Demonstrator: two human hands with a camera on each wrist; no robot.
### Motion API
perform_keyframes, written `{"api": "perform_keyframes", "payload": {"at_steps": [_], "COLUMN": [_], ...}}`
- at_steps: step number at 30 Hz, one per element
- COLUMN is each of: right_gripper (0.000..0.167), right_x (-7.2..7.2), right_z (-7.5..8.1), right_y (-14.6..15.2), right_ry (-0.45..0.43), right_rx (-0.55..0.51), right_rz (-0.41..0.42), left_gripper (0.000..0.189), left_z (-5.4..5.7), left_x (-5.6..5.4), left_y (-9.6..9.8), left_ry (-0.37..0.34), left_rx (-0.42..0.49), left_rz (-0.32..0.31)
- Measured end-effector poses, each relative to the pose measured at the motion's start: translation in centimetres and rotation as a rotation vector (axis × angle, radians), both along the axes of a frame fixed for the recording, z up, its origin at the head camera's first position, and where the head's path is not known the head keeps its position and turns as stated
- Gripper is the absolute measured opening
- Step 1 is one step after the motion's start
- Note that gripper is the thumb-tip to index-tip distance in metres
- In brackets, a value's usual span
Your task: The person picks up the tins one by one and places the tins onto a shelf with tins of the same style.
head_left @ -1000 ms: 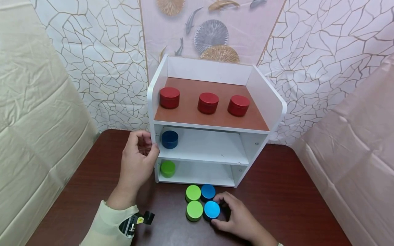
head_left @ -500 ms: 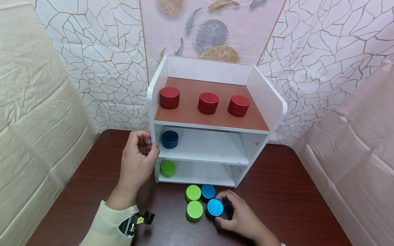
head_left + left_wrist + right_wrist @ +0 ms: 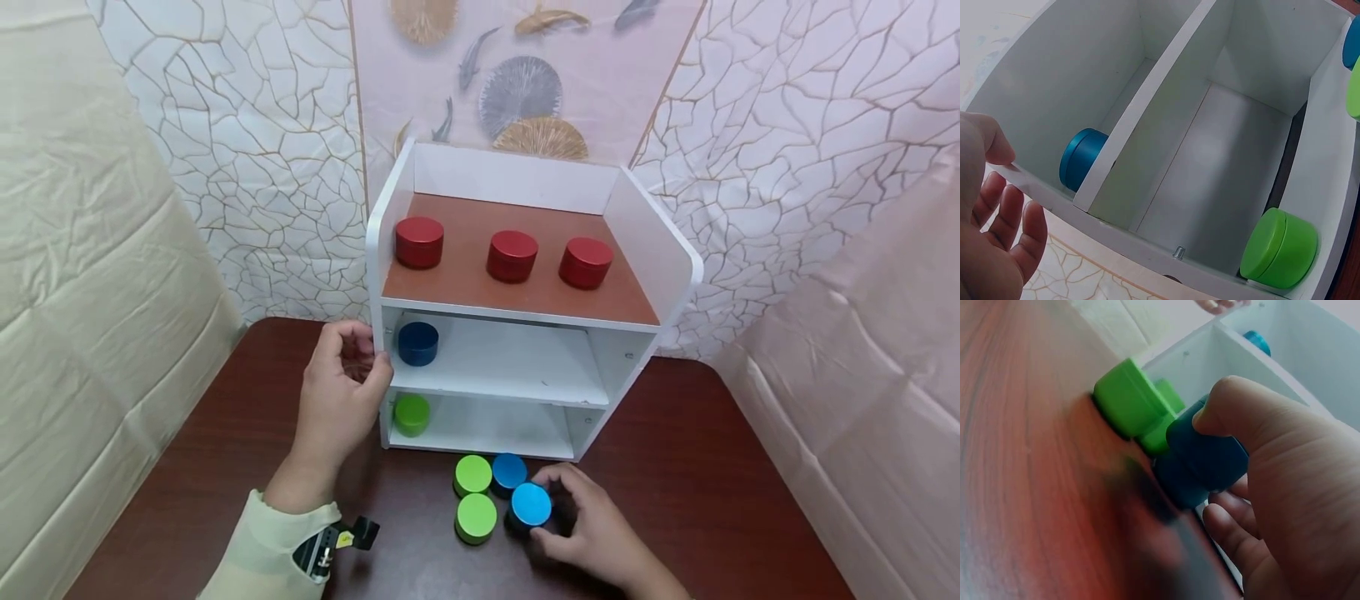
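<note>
A small white shelf unit (image 3: 487, 310) stands on the table, its left side panel held at the front edge by my left hand (image 3: 335, 400). In the left wrist view, that thumb lies over the edge and the fingers are outside. My right hand (image 3: 596, 525) pinches a round blue tin (image 3: 531, 504) between thumb and fingers. The right wrist view shows this tin (image 3: 1207, 447) lifted off the tabletop. Close by on the table are another blue tin (image 3: 509, 473) and two green tins, one behind (image 3: 473, 475) and one in front (image 3: 476, 517).
Three red tins (image 3: 512, 257) stand spaced out on the brown top shelf (image 3: 450, 287). A dark blue tin (image 3: 417, 343) is at the middle shelf's left end, and a green tin (image 3: 412, 415) sits below it. Patterned cloth (image 3: 262, 167) hangs behind the table (image 3: 697, 467).
My right hand has drawn the near blue tin rightward, away from the green tins, and raised it. The left hand keeps its hold on the shelf unit. The head view has shifted slightly.
</note>
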State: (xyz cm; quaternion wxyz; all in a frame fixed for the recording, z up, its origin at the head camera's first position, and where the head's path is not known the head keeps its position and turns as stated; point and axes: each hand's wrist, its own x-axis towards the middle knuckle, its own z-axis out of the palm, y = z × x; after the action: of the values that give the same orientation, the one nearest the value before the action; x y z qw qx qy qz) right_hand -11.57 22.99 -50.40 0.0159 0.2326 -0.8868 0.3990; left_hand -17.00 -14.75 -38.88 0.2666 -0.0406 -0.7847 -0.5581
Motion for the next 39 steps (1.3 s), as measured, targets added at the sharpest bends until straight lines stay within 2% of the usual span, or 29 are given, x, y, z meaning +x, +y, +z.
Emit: {"api": "perform_keyframes", "payload": {"at_steps": [9,19,21,28,33,39], "right_gripper": [0.068,0.062,0.062,0.061,0.06,0.059], "right_x": [0.3,0.6,0.4,-0.4,-1.2,-2.6], "right_z": [1.5,4.3,5.0,7.1,8.3,10.0], "right_y": [-0.4,-1.3,-1.5,-1.7,-2.0,-2.5], "right_ry": [-0.008,0.071,0.1,0.091,0.098,0.117], "right_rx": [-0.049,-0.121,-0.133,-0.178,-0.223,-0.207], "right_rz": [0.01,0.059,0.062,0.022,0.034,0.046], "left_gripper": [0.031,0.031,0.031,0.031,0.031,0.031], "left_z": [-0.1,-0.1,-0.1,-0.1,-0.1,0.0], "left_x": [0.0,0.0,0.0,0.0,0.1,0.1], "left_y": [-0.1,-0.1,-0.1,0.0,0.0,0.0], "left_ry": [0.006,0.003,0.004,-0.005,-0.012,0.001], "left_rx": [0.006,0.002,0.002,-0.001,-0.002,-0.001], "left_rz": [-0.002,-0.008,-0.007,-0.004,-0.004,-0.003]}}
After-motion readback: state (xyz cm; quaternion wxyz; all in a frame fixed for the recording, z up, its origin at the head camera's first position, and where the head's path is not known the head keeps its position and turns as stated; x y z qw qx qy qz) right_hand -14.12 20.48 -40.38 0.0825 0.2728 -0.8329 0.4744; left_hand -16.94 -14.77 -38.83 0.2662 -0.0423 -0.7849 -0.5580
